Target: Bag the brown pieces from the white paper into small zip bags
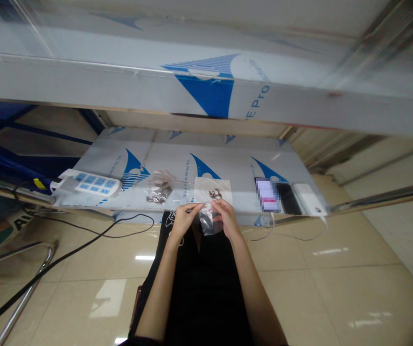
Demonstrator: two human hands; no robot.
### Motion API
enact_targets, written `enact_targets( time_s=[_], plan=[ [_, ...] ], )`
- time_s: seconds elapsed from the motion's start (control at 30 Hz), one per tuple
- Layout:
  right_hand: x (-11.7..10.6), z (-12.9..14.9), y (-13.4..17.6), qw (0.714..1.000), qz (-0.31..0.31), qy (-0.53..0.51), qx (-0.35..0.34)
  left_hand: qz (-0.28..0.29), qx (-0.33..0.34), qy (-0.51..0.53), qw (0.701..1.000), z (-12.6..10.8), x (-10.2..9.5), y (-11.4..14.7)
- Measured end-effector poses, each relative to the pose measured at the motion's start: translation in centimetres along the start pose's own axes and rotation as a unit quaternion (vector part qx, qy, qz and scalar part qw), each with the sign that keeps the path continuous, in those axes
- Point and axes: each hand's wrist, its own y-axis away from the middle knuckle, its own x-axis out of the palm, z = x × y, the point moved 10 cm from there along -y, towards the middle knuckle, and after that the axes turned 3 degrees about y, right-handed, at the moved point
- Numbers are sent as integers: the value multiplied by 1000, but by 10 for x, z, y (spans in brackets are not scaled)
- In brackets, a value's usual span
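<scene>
Between my two hands, just off the shelf's front edge, hangs a small clear plastic bag (208, 223). The fingers of my left hand (185, 218) pinch its upper left side. My right hand (227, 217) grips the upper right side, with some fingers behind the film. Right beyond my fingertips, a white sheet (206, 185) lies on the shelf, bearing a few small dark brown pieces (215, 193) whose kind I cannot make out. Left of it lies a clear bag of similar brown pieces (160, 192), with pinkish clear plastic (166, 177) behind.
A white power strip (96, 185) lies at the shelf's left end, its black cable (65, 245) trailing down left. On the right are a lit phone (268, 196), a dark phone (288, 198) and a white device (307, 198) with cords. An upper shelf (119, 79) spans above.
</scene>
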Motion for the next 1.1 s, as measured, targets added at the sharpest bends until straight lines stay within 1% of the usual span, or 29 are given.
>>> enact_targets(
  time_s=[0.07,0.13,0.27,0.37,0.5,0.57,0.67,0.8,1.1],
  plan=[
    [2,0,1,1000,16,7,6,-8,-1,-14,1000,0,-1,1],
    [4,-3,1,999,26,5,18,-32,6,-35,999,-3,-6,2],
    [3,-4,0,1000,13,5,11,-65,28,-55,996,-9,-12,3],
    [3,-4,-2,1000,-1,17,-6,-67,30,-55,996,-10,-10,4],
    [1,-6,-3,1000,-13,14,-6,-63,24,-42,997,-12,0,8],
    [1,-7,-2,1000,-8,2,3,-67,25,-28,997,-13,5,9],
    [4,-9,-2,1000,10,11,12,-70,49,-16,996,-19,8,10],
    [7,-11,-3,999,26,34,6,-69,83,-28,994,-22,7,9],
    [7,-16,-3,999,26,34,14,-88,110,-91,986,-29,4,16]
  ],
)
